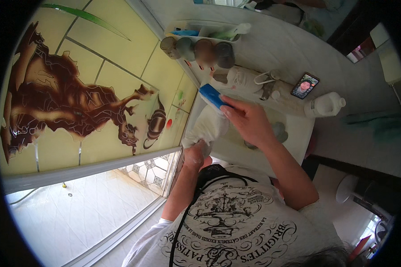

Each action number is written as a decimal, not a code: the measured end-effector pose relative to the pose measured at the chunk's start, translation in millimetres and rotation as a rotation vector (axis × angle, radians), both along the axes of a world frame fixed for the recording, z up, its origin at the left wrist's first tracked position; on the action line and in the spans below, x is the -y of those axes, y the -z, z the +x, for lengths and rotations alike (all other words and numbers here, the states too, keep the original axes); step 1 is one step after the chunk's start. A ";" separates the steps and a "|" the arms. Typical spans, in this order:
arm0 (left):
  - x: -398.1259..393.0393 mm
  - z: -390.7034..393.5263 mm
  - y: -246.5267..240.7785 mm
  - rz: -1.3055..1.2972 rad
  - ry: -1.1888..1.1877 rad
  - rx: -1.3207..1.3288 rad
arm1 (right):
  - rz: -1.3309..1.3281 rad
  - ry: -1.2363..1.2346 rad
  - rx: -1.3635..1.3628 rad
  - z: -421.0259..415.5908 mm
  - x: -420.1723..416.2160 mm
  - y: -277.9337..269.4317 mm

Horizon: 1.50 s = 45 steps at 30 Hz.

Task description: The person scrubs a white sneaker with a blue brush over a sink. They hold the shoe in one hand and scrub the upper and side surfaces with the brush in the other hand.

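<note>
My right hand (250, 120) grips a scrubbing brush (211, 95) with a blue back and pale bristles. It is raised over the left part of the white washbasin (287, 157). Below the brush, my left hand (195, 153) is closed around the near end of a white, wet-looking item (209, 123), perhaps a shoe or a cloth; the picture does not settle which. White suds seem to cling to the left fingers. The brush's bristle side faces the white item, and I cannot tell whether they touch. Grey-green rounded shapes (280, 131) show in the basin, partly behind my right forearm.
On the back ledge are a faucet (268, 85), a lit phone (304, 85), a white jug (324, 105) and a pale container (242, 80). A wall rack (204, 33) holds several cups above. Close on the left stands a patterned door panel (97, 100).
</note>
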<state>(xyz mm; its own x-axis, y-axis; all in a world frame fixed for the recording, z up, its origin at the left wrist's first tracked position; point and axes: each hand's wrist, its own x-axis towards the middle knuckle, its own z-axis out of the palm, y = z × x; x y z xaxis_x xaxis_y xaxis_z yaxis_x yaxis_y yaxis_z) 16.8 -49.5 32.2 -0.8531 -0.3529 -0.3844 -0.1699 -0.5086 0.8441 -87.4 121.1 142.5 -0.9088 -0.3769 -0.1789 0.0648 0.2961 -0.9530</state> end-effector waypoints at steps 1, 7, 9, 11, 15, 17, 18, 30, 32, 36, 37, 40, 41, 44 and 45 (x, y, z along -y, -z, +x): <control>1.9 -0.1 3.7 0.012 0.019 -0.023 | 0.009 -0.003 -0.023 -1.7 2.3 0.8; 19.5 2.3 31.7 0.015 -0.100 0.012 | -0.060 0.119 -0.121 25.2 -3.6 34.0; 10.3 2.0 26.0 0.061 -0.148 -0.065 | -0.053 0.153 -0.009 37.5 -7.8 33.6; 13.2 -2.0 37.1 0.209 -0.297 0.020 | -0.054 0.162 -0.044 55.7 -9.6 44.1; 26.5 -8.6 35.8 0.121 -0.186 -0.001 | -0.050 0.175 -0.148 85.2 -16.9 70.8; 24.1 -11.6 37.0 0.207 -0.180 -0.030 | -0.095 0.198 -0.152 85.5 -17.1 63.5; 21.7 -13.1 36.6 0.250 -0.167 -0.044 | -0.142 0.222 -0.204 78.8 -15.0 59.3; -6.2 -25.6 -16.3 0.578 -0.100 -0.001 | 0.031 0.098 -0.597 75.1 20.6 86.7; -9.3 -28.1 -16.7 0.531 -0.110 -0.041 | 0.014 0.039 -0.547 88.4 9.7 93.4; -21.8 -24.8 -32.9 0.502 -0.118 -0.008 | 0.132 0.063 -0.595 65.1 13.8 86.7; -26.9 -26.8 -42.9 0.508 -0.110 0.002 | 0.195 0.108 -0.634 45.6 21.3 79.3; -28.1 -30.3 -40.8 0.463 -0.127 -0.029 | 0.198 0.219 -0.599 4.1 41.2 61.5; -26.9 -32.0 -40.8 0.429 -0.132 -0.051 | 0.247 0.155 -0.555 14.8 39.5 60.8; -2.3 -29.7 -20.5 0.533 -0.140 -0.137 | 0.201 0.009 -0.523 71.2 28.9 70.2; -4.1 -28.8 -23.6 0.585 -0.106 -0.143 | 0.055 0.026 -0.556 87.3 26.0 74.9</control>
<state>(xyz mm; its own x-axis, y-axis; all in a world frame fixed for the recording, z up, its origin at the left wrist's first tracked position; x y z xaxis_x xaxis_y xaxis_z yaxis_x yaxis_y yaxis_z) -12.1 -45.4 55.8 -0.8826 -0.2035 -0.4238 0.0013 -0.9026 0.4305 -0.1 95.2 67.6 -0.8806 -0.3572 0.3115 -0.4357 0.3513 -0.8287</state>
